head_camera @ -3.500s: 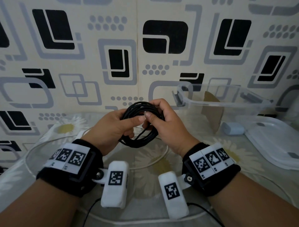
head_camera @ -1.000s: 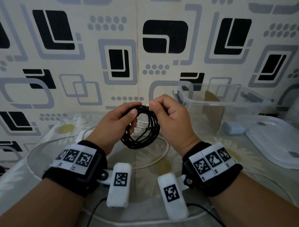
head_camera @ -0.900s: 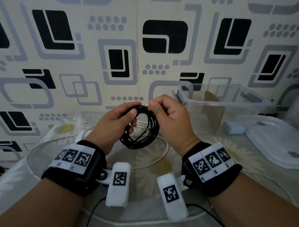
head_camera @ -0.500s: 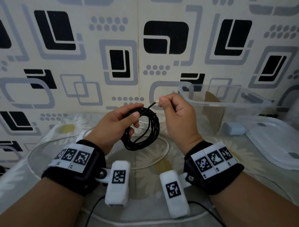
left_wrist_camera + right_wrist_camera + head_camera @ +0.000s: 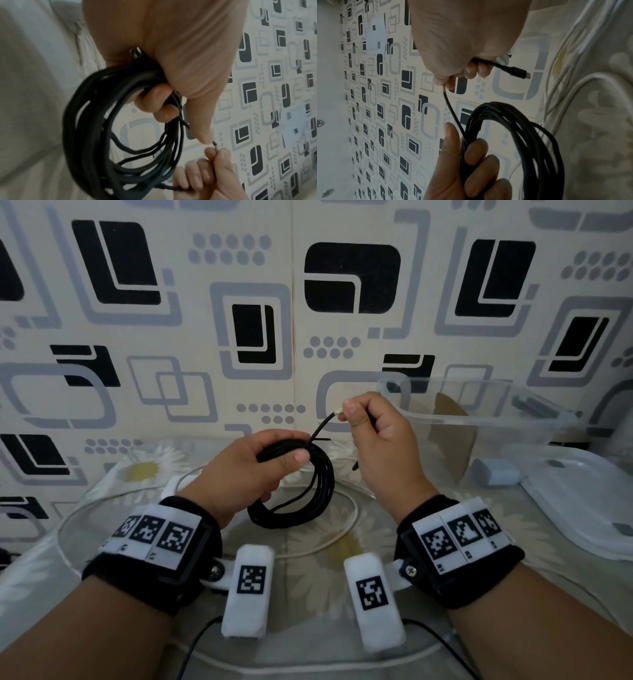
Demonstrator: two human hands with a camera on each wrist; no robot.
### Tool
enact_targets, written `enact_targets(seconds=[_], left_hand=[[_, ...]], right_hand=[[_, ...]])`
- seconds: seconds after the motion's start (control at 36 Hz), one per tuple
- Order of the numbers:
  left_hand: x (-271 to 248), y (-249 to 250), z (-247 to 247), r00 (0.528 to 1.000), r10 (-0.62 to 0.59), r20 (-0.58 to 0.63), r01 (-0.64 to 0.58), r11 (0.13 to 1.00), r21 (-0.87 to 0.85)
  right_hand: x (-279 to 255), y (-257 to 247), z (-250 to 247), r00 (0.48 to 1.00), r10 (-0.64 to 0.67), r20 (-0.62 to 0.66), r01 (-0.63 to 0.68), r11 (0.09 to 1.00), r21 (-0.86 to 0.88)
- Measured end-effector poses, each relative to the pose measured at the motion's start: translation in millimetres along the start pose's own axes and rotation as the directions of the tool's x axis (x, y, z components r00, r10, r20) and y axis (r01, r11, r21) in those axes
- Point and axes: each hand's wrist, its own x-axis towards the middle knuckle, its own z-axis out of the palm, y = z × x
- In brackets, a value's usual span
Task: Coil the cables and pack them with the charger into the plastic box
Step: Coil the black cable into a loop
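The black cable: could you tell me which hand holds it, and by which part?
Both. The left hand grips the black cable by the top of its coil; the right hand pinches the loose end near its plug.

Matt black cable point(image 5: 310, 491); clear glossy plastic box point(image 5: 479, 419).

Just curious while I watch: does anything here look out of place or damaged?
One spot: the black cable shows a pale yellowish patch right where the right hand pinches it, unlike its black length; whether that is wear I cannot tell. The left hand grips the coil, whose loops sit unevenly.
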Motion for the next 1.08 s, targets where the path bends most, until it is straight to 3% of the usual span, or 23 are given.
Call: enact_targets(seconds=[0.14,0.31,0.58,0.67,0.72,0.86,1.0,1.08], left_hand=[[0,0,3,1.000,0.014,-0.018,-0.012,0.994,0.111],[0,-2,2,0.999,0.033,-0.011,-0.033,0.999,0.038],[4,-2,1,0.975,0.045,-0.218,-0.046,0.999,-0.002],[4,1,0,0.966,0.072,-0.247,-0.071,0.997,0.011],[3,3,1,0.965,0.100,-0.243,-0.098,0.995,0.021],[2,3,2,0.968,0.121,-0.221,-0.122,0.992,0.008],[2,4,4,0.970,0.108,-0.217,-0.122,0.991,-0.050],[1,5,4,0.968,0.101,-0.228,-0.123,0.989,-0.084]], right_hand=[[-1,0,1,1.000,-0.010,-0.002,0.010,1.000,-0.002],[-1,2,0,0.999,0.040,-0.009,-0.039,0.999,0.038],[-1,5,2,0.999,-0.005,-0.035,0.000,0.991,-0.135],[-3,1,4,0.993,0.093,0.077,-0.089,0.995,-0.053],[-5,2,6,0.963,0.190,0.191,-0.180,0.981,-0.070],[-9,10,9,0.813,0.409,0.414,-0.405,0.909,-0.103],[-12,11,8,0.715,0.455,0.531,-0.586,0.804,0.099],[-13,7,10,0.688,0.452,0.568,-0.661,0.713,0.234]])
